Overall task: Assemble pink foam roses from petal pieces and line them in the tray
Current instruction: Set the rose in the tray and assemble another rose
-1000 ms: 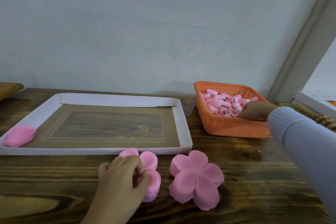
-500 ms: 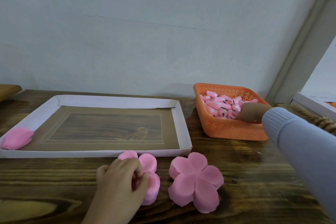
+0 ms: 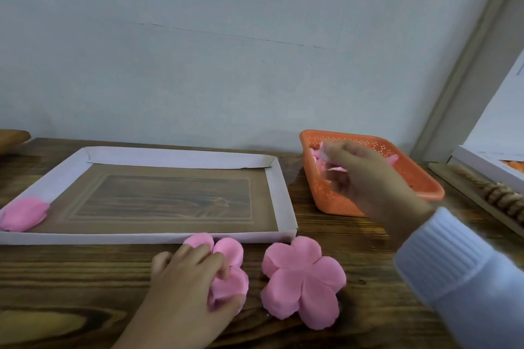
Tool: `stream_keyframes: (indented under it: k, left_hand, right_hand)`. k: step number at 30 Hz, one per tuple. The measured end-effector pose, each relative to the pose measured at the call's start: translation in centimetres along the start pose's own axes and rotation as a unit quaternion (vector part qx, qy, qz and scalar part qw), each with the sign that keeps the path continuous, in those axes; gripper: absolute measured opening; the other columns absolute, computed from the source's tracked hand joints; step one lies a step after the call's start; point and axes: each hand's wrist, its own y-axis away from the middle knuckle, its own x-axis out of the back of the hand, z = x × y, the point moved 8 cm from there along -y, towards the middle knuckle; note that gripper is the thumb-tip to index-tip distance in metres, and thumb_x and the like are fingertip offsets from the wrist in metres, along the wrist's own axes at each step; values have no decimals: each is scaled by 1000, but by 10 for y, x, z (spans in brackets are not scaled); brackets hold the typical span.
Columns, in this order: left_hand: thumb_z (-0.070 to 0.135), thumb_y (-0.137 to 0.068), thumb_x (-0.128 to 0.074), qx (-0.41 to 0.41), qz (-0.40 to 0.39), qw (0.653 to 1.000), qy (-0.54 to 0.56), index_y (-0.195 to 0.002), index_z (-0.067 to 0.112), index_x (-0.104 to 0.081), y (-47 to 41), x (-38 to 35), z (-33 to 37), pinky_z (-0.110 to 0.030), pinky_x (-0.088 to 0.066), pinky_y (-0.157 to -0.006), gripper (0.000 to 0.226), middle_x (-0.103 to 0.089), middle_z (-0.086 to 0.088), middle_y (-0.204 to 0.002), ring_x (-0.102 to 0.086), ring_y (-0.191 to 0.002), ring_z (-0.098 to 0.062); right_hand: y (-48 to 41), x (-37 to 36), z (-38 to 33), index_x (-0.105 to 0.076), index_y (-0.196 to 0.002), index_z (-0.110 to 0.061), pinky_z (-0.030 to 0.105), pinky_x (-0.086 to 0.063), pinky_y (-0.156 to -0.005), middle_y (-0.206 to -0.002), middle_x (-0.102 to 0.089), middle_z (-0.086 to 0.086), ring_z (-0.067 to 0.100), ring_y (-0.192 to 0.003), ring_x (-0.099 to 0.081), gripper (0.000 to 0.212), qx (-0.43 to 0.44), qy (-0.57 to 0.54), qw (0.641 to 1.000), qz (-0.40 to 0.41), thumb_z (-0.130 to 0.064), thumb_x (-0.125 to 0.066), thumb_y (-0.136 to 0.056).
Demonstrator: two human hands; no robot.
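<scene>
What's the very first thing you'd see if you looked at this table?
The bright pink flower lies flat on the dark wooden table, just in front of the near right corner of the tray. Beside it the left hand grips another petal piece. The right hand holds a small pink piece over the orange basket at the right.

Your wooden table holds a white tray centre left, an orange basket right, one foam flower beside a second foam flower lower centre.
</scene>
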Motion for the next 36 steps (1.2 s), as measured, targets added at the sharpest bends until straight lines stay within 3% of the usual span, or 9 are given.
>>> stream_keyframes:
  k: [3,8,13,21,25,28,30,33,36]
  left_hand:
    - [58,-51,-45,-22,7,1000,-1,-60,38,-53,-1,4,3,-31,-35,-60,23,-40,23,-67,-40,-79,-1]
    - [63,-49,-42,-49,-7,999,-9,-56,42,-54,-4,3,5,-26,-34,-56,25,-35,26,-67,-40,-81,2]
    - [64,-37,-54,-64,-37,997,3,-62,42,-50,-6,-4,2,-11,-21,-67,33,-44,26,-64,-40,-81,4]
    - [62,-45,-42,-57,-12,997,41,-80,40,-42,-8,-1,-1,-12,-21,-71,41,-43,20,-69,-40,-77,7]
    - [57,-48,-43,-45,9,997,54,-60,38,-55,-9,3,-1,-17,-18,-63,26,-44,17,-69,-38,-73,9]
    - [62,-49,-44,-49,10,998,36,-70,39,-50,-9,1,-3,-15,-18,-65,31,-38,16,-81,-38,-76,9]
    - [62,-51,-44,-49,16,998,33,-62,43,-54,-9,3,-5,-16,-20,-64,25,-39,17,-82,-39,-78,9]
    - [58,-56,-45,-48,31,997,46,-51,43,-60,-10,6,-2,-24,-22,-59,21,-47,21,-68,-42,-79,9]
    - [50,-61,-45,-62,52,996,36,-48,40,-62,-10,11,5,-24,-25,-61,23,-51,23,-58,-43,-77,9]
  right_hand:
    - [38,-33,3,-72,-88,-19,22,-46,-55,-75,-66,-1,10,-62,-62,6,24,7,998,-62,-16,-67,-88]
    - [73,-53,18,-74,-93,-32,19,-49,-63,-87,-71,-6,9,-71,-66,19,24,26,995,-92,-15,-72,-84]
    - [82,-60,41,-69,-81,-20,21,-44,-56,-73,-65,1,9,-62,-58,8,10,-31,997,-72,-14,-73,-81]
    - [84,-64,68,-67,-71,-16,22,-40,-50,-65,-56,8,12,-54,-49,23,-25,-135,989,-49,-28,-80,-58]
    - [80,-63,78,-69,-69,-17,23,-41,-50,-60,-55,8,12,-53,-49,22,-41,-140,988,-43,-24,-90,-63]
    - [79,-62,83,-70,-69,-17,26,-41,-52,-60,-56,8,14,-54,-51,20,-40,-144,988,-41,-26,-87,-63]
    - [79,-63,83,-70,-69,-17,27,-41,-52,-59,-57,9,15,-52,-51,20,-30,-136,989,-44,-25,-87,-63]
    - [80,-64,83,-70,-70,-16,25,-43,-51,-56,-58,8,15,-50,-51,15,-18,-126,991,-49,-24,-80,-62]
    - [80,-64,81,-72,-72,-16,26,-42,-54,-57,-59,6,15,-51,-51,29,-8,-121,991,-53,-31,-83,-50]
